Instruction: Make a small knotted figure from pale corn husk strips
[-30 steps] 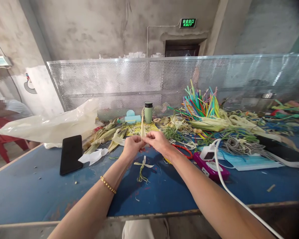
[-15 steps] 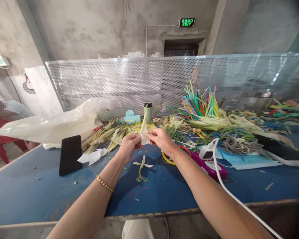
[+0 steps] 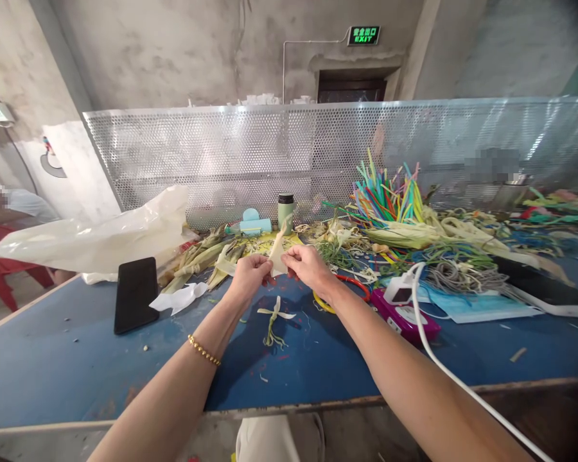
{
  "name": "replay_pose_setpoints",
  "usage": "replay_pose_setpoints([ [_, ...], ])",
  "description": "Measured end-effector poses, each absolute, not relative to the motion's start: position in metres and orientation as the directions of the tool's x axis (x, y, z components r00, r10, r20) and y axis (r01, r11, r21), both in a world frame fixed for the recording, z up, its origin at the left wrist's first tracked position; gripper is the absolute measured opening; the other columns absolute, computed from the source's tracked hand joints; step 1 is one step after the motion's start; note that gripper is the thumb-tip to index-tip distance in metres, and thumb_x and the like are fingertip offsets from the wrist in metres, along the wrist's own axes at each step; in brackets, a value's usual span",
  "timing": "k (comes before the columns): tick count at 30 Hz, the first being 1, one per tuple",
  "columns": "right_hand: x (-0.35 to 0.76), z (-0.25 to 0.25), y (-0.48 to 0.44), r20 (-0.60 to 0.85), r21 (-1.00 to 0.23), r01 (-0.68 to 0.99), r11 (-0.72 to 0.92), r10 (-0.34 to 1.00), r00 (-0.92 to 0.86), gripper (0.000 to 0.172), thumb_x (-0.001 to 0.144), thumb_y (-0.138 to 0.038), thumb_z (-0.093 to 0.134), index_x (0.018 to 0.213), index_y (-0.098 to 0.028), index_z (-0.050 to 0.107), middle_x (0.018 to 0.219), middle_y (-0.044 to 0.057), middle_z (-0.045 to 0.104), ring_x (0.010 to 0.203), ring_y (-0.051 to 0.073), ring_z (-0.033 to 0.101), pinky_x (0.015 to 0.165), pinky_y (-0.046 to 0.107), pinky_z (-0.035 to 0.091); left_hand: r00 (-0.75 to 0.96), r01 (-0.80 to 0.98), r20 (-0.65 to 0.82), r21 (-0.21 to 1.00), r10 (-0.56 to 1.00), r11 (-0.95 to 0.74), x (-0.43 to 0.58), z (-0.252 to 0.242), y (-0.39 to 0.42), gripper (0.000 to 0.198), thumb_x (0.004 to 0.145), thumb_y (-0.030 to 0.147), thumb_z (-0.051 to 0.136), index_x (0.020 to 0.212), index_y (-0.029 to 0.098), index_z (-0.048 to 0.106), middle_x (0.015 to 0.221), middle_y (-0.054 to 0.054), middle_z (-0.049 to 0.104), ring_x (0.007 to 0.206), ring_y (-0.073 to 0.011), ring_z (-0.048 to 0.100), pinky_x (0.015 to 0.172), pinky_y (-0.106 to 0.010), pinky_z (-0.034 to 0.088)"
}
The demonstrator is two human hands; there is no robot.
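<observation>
Between my two hands, a pale husk piece (image 3: 278, 251) stands with its pointed tip up. My left hand (image 3: 253, 274) pinches its left lower edge, while my right hand (image 3: 306, 265) pinches the right lower edge. Below them on the blue table (image 3: 173, 378) lies a small figure of knotted husk (image 3: 275, 316), with pale arms spread and stringy green ends. Dried husks (image 3: 200, 260) are heaped just beyond my left hand.
A black phone (image 3: 136, 295) and white scrap (image 3: 179, 298) lie left. Right are red and yellow rings (image 3: 352, 282), a purple power strip (image 3: 404, 317) with a white cable, and a blue mask (image 3: 481, 307). A green bottle (image 3: 286, 213) stands behind. A person's sleeve (image 3: 31, 206) shows far left.
The husk piece's tip has bent a little to the right between my hands. Both hands keep their pinch. The view has shifted slightly.
</observation>
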State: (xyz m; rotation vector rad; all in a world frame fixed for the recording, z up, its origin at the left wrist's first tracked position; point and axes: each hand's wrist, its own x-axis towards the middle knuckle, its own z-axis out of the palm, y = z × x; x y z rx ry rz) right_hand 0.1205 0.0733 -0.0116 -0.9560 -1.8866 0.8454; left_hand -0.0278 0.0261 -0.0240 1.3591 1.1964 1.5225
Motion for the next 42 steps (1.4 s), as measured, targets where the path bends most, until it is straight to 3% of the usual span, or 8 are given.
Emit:
replay_pose_setpoints([
  [4,0.116,-0.012,0.069,0.374,-0.803,0.323,0.502,0.845,-0.383,0.010,0.079,-0.023,0.063,0.080,-0.018,0.055,0.063,0.000,0.063,0.049,0.012,0.058,0.049,0.023,0.042,-0.170,0.043,0.281,0.960,0.945,-0.277,-0.027,-0.024,0.027,0.013,0.071,0.021,0.064,0.064,0.015,0.055,0.045,0.002,0.055,0.042,-0.0115,0.056,0.045,-0.021,0.038],
  [10,0.112,-0.008,0.062,0.422,-0.786,0.334,0.521,0.846,-0.326,0.017,0.077,-0.017,0.062,0.091,-0.019,0.052,0.056,-0.006,0.055,0.044,0.010,0.054,0.050,0.023,0.042,-0.218,-0.252,0.063,0.960,0.974,-0.119,-0.028,-0.020,0.022,0.028,0.064,0.014,0.071,0.074,0.019,0.045,0.045,0.003,0.057,0.040,-0.0118,0.055,0.043,-0.020,0.037],
  [13,0.115,-0.007,0.062,0.412,-0.812,0.214,0.543,0.793,-0.448,0.006,0.079,-0.021,0.059,0.083,-0.017,0.060,0.060,-0.003,0.057,0.049,0.010,0.055,0.051,0.023,0.043,-0.169,-0.283,0.128,0.944,0.977,-0.172,-0.030,-0.018,0.020,0.025,0.063,0.014,0.071,0.077,0.017,0.050,0.050,0.003,0.059,0.042,-0.0104,0.056,0.045,-0.020,0.039],
  [22,0.128,-0.001,0.069,0.441,-0.794,0.136,0.593,0.714,-0.543,0.025,0.072,-0.009,0.057,0.096,-0.013,0.067,0.078,0.002,0.067,0.068,0.011,0.059,0.063,0.023,0.047,-0.048,-0.280,0.260,0.923,0.964,-0.263,-0.034,-0.009,0.019,0.023,0.059,0.011,0.069,0.081,0.008,0.068,0.072,-0.006,0.069,0.060,-0.0113,0.063,0.065,-0.025,0.048],
  [26,0.130,-0.002,0.073,0.450,-0.787,0.137,0.601,0.713,-0.537,0.021,0.072,-0.014,0.061,0.093,-0.013,0.066,0.078,0.004,0.069,0.069,0.013,0.062,0.065,0.024,0.048,-0.032,-0.194,0.299,0.934,0.954,-0.299,-0.035,-0.008,0.018,0.027,0.056,0.008,0.072,0.083,0.009,0.070,0.070,-0.005,0.070,0.065,-0.0121,0.064,0.069,-0.025,0.048],
  [31,0.132,-0.004,0.078,0.462,-0.722,0.269,0.638,0.733,-0.498,0.022,0.079,-0.033,0.063,0.072,-0.013,0.069,0.066,0.004,0.068,0.062,0.014,0.061,0.060,0.024,0.045,-0.070,0.020,0.331,0.944,0.941,-0.330,-0.034,-0.017,0.024,0.016,0.067,0.026,0.074,0.069,0.012,0.068,0.062,-0.005,0.068,0.056,-0.0121,0.061,0.058,-0.024,0.045],
  [36,0.131,-0.016,0.086,0.424,-0.622,0.445,0.644,0.755,-0.499,0.020,0.076,-0.030,0.065,0.071,-0.013,0.075,0.061,0.001,0.066,0.057,0.012,0.055,0.055,0.023,0.036,-0.024,0.210,0.275,0.941,0.961,-0.264,-0.038,-0.032,0.034,0.019,0.072,0.028,0.067,0.061,0.013,0.066,0.056,-0.005,0.065,0.050,-0.0124,0.057,0.052,-0.024,0.043],
  [42,0.130,-0.013,0.079,0.391,-0.630,0.440,0.640,0.751,-0.532,0.019,0.072,-0.031,0.069,0.072,-0.013,0.075,0.065,0.003,0.069,0.059,0.012,0.056,0.054,0.022,0.036,-0.009,0.424,0.349,0.850,0.937,-0.312,-0.043,-0.034,0.034,0.018,0.069,0.029,0.069,0.058,0.014,0.068,0.049,-0.001,0.058,0.048,-0.0116,0.049,0.048,-0.023,0.034],
])
